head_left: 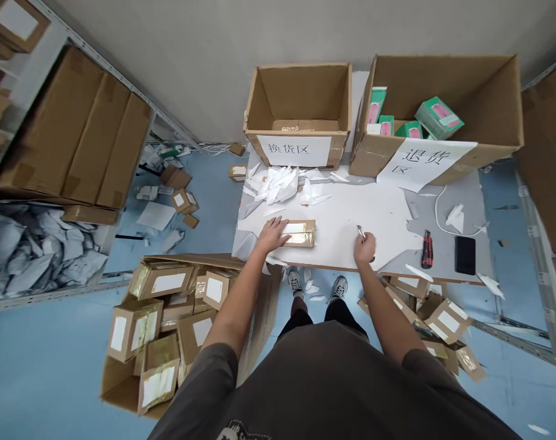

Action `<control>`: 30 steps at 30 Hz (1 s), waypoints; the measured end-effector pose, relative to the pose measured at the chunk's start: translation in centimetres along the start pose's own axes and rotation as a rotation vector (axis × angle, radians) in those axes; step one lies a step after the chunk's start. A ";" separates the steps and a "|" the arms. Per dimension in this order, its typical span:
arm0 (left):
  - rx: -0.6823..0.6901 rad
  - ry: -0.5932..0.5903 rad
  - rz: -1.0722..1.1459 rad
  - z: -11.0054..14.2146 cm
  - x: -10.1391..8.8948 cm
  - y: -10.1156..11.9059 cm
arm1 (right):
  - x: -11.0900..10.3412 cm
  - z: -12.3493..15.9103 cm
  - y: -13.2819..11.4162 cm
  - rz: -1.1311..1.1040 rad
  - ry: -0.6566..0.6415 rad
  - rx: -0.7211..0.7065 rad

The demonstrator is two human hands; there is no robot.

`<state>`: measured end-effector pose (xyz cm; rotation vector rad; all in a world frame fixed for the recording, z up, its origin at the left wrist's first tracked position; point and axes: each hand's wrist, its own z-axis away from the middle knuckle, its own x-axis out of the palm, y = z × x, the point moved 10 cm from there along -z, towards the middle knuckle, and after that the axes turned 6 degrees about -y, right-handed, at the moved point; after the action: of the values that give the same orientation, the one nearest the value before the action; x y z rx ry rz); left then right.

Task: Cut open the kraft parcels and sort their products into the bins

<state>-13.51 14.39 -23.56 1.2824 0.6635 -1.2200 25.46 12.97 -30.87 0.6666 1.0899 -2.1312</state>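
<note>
A small taped cardboard box (309, 233) with a white label lies on the white-covered table, near its front edge. My left hand (272, 234) is on the box's left end, fingers over its top, holding it against the tabletop. To the right of the box and apart from it, my right hand (364, 248) is closed around a small box cutter (361, 232). Its metallic tip sticks out past the fingers; the handle is mostly hidden in the palm. A red and black utility knife (427, 249) lies farther right, beside a black phone (465, 255).
Two open cartons stand at the table's back: a left one (252, 125) and a right one (498, 146) holding green boxes (438, 117). Torn paper (280, 185) lies before them. A large carton (107, 388) of parcels stands left; more parcels (447, 321) lie right. Shelves flank both sides.
</note>
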 end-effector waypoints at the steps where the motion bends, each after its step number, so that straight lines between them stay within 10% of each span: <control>1: -0.014 -0.015 -0.006 0.0 0.0 -0.1 | 1.3 1.4 -1.8 -0.010 -0.010 0.003; 7: -0.198 0.045 0.022 1.6 -0.7 0.9 | 12.8 7.0 -13.3 -0.229 -0.251 0.013; 17: -0.514 0.248 0.513 10.6 0.2 -9.8 | 13.3 3.5 -25.1 0.248 -0.187 -0.290; 22: -0.597 0.448 0.459 12.8 -0.6 -11.4 | 14.8 6.1 -28.2 0.403 -0.109 -0.343; 30: -0.027 0.075 0.105 8.5 -1.0 -4.4 | 14.3 7.7 -27.5 0.316 -0.120 -0.381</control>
<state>-19.98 7.34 -22.20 1.3295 0.6563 -1.0789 -5.34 14.33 -22.55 0.4854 1.1935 -1.6178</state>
